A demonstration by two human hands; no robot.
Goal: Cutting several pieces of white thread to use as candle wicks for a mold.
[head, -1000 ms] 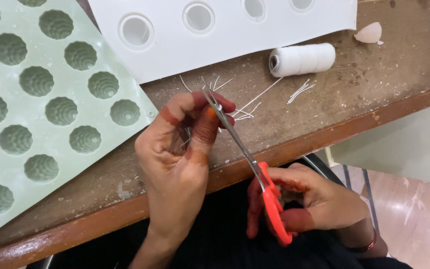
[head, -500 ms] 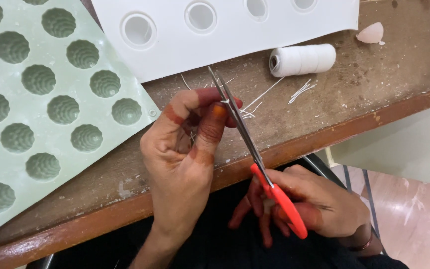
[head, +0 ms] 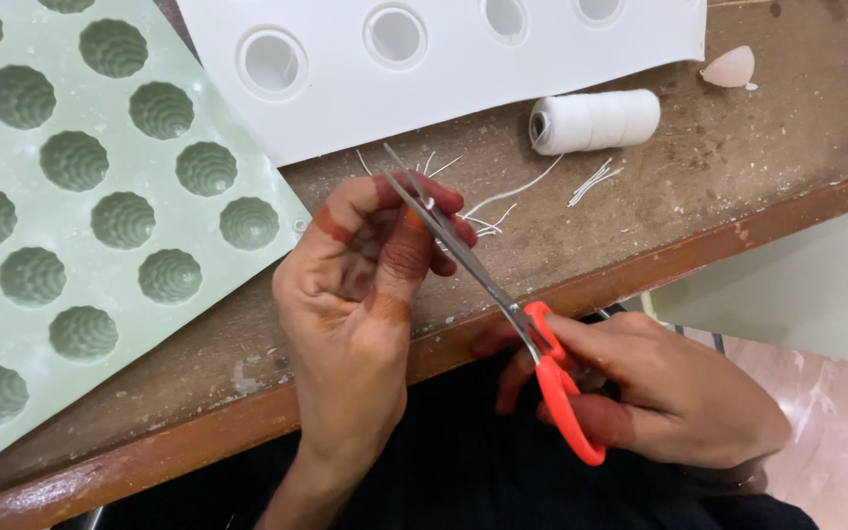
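A: Orange plastic on the loops, thin steel on the blades: the orange-handled steel scissors (head: 503, 304) sit in the right hand (head: 660, 393), whose fingers are closed through the loops. The blades stand slightly parted, tips up at the left hand (head: 365, 294).

B: And the left hand?

A: Its fingertips (head: 444, 211) are pinched together at the blade tips. I judge they hold a short piece of white thread, though the piece itself is too fine to make out. Thread like that looks weightless and limp, so it is best pinched close to the cut, or it will flop away from the blades.

B: What lies around the scissors?

A: Just beyond the blade tips, loose white thread clippings (head: 596, 182) lie scattered on the worn brown wooden tabletop (head: 738, 147). Farther beyond and to the right lies a white thread spool (head: 596, 121) on its side, light and free to roll. Past that, a pale shell-like fragment (head: 730, 67). To the left of the scissors lies a pale green soft mould with ribbed round cavities (head: 100, 216); beyond them, a white sheet mould with smooth round holes (head: 444, 59).

B: Anything in the way?

A: The white sheet's edge is near the blade tips, but apart from them.
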